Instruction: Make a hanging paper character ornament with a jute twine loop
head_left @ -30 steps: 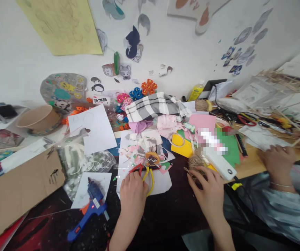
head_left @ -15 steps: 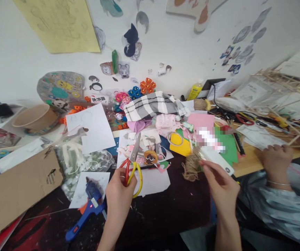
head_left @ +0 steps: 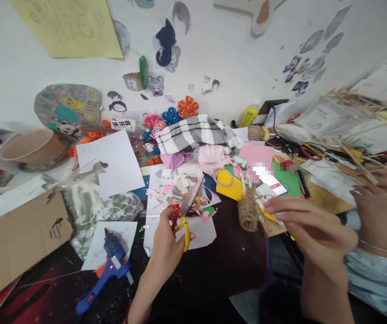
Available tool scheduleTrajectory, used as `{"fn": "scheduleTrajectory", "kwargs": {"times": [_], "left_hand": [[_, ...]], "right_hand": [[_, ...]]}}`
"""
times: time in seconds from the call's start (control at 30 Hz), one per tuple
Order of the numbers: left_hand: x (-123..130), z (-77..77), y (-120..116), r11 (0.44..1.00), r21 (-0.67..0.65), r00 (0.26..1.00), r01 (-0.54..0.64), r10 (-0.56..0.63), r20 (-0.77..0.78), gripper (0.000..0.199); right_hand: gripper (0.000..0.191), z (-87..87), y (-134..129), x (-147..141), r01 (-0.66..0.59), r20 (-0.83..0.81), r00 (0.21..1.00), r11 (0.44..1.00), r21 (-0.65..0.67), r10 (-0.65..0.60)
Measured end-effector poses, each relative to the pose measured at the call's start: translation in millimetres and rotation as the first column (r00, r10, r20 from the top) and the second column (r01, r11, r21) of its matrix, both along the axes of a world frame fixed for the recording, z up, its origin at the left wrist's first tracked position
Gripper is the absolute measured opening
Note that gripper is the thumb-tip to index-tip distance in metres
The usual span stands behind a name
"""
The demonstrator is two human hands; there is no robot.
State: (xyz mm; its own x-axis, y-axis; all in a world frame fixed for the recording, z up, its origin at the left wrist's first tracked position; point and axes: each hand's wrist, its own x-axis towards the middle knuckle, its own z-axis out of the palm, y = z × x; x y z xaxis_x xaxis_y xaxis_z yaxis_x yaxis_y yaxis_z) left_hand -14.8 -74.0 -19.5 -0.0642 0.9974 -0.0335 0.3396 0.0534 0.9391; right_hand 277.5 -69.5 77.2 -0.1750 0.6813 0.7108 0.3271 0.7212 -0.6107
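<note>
My left hand grips scissors by their red and yellow handles, blades pointing up and right over a pile of paper scraps on white sheets. My right hand is blurred, its fingers stretched together toward the left. The fingertips lie just right of an upright spool of brown twine. I cannot tell whether a strand is pinched in them.
A blue glue gun lies at lower left beside a cardboard sheet. A paper cup, a striped cloth and a phone sit further back. Another person's hand with a bracelet works at right among thin wooden sticks.
My left hand picked the scissors up off the paper and tilted the blades to the right. My right hand rose from the twine spool and drew back to the right; the spool now stands upright.
</note>
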Motion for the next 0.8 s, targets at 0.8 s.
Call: {"fn": "scheduleTrajectory", "kwargs": {"times": [0.8], "left_hand": [[10.4, 8.1, 8.8, 0.986, 0.151, 0.973, 0.069, -0.100, 0.206, 0.026]], "right_hand": [[0.034, 65.6, 140.1, -45.5, 0.075, 0.425, 0.894, 0.886, -0.457, 0.143]]}}
